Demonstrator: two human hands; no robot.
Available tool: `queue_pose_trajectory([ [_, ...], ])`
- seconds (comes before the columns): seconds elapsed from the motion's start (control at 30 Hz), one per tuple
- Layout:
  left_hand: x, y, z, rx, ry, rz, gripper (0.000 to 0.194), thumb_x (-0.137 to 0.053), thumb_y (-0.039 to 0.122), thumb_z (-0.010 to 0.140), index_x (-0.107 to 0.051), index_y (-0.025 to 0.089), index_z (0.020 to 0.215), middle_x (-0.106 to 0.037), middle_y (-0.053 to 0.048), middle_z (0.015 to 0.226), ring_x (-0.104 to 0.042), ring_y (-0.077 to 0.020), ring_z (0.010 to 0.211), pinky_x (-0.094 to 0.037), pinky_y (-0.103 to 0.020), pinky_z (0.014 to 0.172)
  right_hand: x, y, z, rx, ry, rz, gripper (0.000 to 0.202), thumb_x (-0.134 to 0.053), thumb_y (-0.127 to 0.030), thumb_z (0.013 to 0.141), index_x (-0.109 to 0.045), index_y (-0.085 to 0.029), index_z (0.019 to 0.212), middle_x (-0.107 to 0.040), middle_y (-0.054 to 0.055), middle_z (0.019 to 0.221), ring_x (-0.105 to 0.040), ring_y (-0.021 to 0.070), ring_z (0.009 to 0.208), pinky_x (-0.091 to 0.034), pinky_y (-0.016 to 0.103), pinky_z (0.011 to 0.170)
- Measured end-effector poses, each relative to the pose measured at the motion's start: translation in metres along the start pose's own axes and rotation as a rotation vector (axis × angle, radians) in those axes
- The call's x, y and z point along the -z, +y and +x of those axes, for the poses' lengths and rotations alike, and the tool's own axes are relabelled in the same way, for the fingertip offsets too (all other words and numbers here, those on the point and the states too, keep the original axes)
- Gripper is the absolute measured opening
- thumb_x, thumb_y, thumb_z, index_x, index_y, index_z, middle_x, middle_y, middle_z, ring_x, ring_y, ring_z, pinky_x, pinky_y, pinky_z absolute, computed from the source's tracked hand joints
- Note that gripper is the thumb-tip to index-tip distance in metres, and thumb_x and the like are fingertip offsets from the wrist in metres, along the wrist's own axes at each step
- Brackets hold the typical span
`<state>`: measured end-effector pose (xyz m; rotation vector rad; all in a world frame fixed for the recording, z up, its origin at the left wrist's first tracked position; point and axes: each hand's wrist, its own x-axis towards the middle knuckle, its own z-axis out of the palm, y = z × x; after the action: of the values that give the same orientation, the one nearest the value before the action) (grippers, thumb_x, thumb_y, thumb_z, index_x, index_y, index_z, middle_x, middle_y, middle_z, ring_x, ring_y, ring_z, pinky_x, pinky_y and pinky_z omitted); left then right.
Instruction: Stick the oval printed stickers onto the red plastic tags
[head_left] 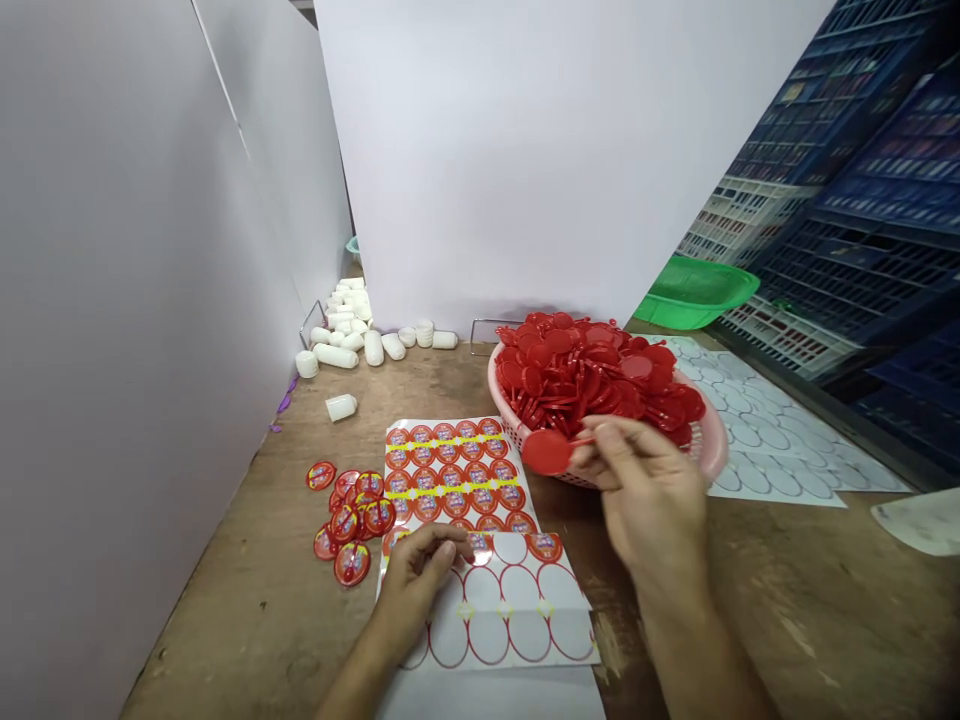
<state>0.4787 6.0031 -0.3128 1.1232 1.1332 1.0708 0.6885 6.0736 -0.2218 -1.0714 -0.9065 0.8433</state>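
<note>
My right hand [649, 490] pinches the short stem of a flat red plastic disc [547, 453], held up before the pink basket [716, 450] of similar red pieces [592, 370]. Low on the sticker sheet [506, 635] rests my left hand [420, 580], its thumb and fingers closed at the edge of a shiny round sticker [481, 548]; the fingertips partly hide the grip. Bare outlined circles fill the sheet's lower part, while red round stickers [448, 475] with yellow strips cover the upper part. Left of it lies a loose pile of red stickered discs [364, 515].
White plastic caps or small bottles [335, 355] lie at the back left, one [341, 407] nearer. Pale panels [525, 150] wall the wooden table [247, 600]. Used sticker sheets [772, 430], a green basin [697, 290] and stacked crates [840, 240] stand at right.
</note>
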Motion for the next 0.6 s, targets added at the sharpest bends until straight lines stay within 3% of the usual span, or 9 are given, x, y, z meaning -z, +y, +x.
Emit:
queue_pose_trajectory([
  [0.07, 0.001, 0.002, 0.001, 0.015, 0.007, -0.113, 0.038, -0.056, 0.048, 0.086, -0.070, 0.016, 0.101, -0.075, -0.011, 0.089, -0.066, -0.0225, 0.085, -0.048, -0.035, 0.081, -0.011, 0.016, -0.030, -0.102, -0.137, -0.015, 0.018, -0.069, -0.035, 0.080, -0.070, -0.021, 0.090, -0.068, 0.002, 0.072, -0.063, 0.0141, 0.061, -0.054, 0.028, 0.060],
  [0.1, 0.001, 0.002, 0.002, 0.017, 0.015, -0.149, 0.042, -0.055, 0.051, 0.086, -0.071, 0.015, 0.101, -0.075, -0.011, 0.089, -0.067, -0.0228, 0.083, -0.049, -0.035, 0.081, -0.016, 0.026, -0.044, -0.083, -0.181, -0.059, 0.014, -0.067, -0.033, 0.081, -0.071, -0.022, 0.088, -0.069, 0.003, 0.076, -0.065, 0.0150, 0.066, -0.055, 0.029, 0.063],
  [0.17, 0.002, 0.001, 0.003, 0.012, 0.030, -0.207, 0.048, -0.053, 0.055, 0.086, -0.072, 0.014, 0.100, -0.075, -0.012, 0.089, -0.067, -0.0233, 0.082, -0.049, -0.036, 0.081, -0.022, 0.047, -0.070, 0.068, -0.289, -0.175, 0.011, -0.064, -0.026, 0.084, -0.074, -0.025, 0.087, -0.069, 0.004, 0.084, -0.067, 0.0167, 0.077, -0.057, 0.030, 0.070],
  [0.27, 0.002, -0.002, 0.006, 0.002, 0.057, -0.268, 0.043, -0.056, 0.053, 0.085, -0.075, 0.015, 0.092, -0.075, -0.011, 0.087, -0.066, -0.0230, 0.084, -0.049, -0.033, 0.078, -0.021, 0.072, -0.096, 0.334, -0.470, -0.279, 0.026, -0.056, -0.014, 0.087, -0.073, -0.029, 0.100, -0.068, 0.005, 0.094, -0.067, 0.0168, 0.086, -0.059, 0.030, 0.073],
  [0.43, 0.001, 0.002, 0.008, 0.043, 0.092, -0.299, 0.025, -0.070, 0.039, 0.079, -0.074, 0.016, 0.088, -0.074, -0.006, 0.083, -0.066, -0.0193, 0.080, -0.048, -0.027, 0.071, -0.011, 0.076, -0.109, 0.495, -0.673, -0.402, 0.035, -0.051, -0.010, 0.089, -0.066, -0.027, 0.116, -0.067, 0.008, 0.104, -0.065, 0.0192, 0.099, -0.059, 0.033, 0.081],
  [0.5, 0.000, 0.003, 0.009, 0.035, 0.104, -0.302, 0.024, -0.069, 0.038, 0.080, -0.074, 0.016, 0.088, -0.073, -0.005, 0.080, -0.066, -0.0176, 0.077, -0.048, -0.026, 0.069, -0.009, 0.069, -0.108, 0.496, -0.706, -0.456, 0.029, -0.057, -0.014, 0.087, -0.065, -0.024, 0.112, -0.066, 0.009, 0.106, -0.063, 0.0212, 0.102, -0.057, 0.037, 0.086],
  [0.6, 0.000, 0.002, 0.009, 0.044, 0.130, -0.311, 0.025, -0.069, 0.038, 0.080, -0.072, 0.015, 0.091, -0.073, -0.004, 0.076, -0.065, -0.0163, 0.073, -0.048, -0.025, 0.067, -0.005, 0.062, -0.099, 0.454, -0.593, -0.548, 0.018, -0.056, -0.015, 0.088, -0.065, -0.022, 0.101, -0.066, 0.008, 0.098, -0.062, 0.0210, 0.096, -0.053, 0.038, 0.085],
])
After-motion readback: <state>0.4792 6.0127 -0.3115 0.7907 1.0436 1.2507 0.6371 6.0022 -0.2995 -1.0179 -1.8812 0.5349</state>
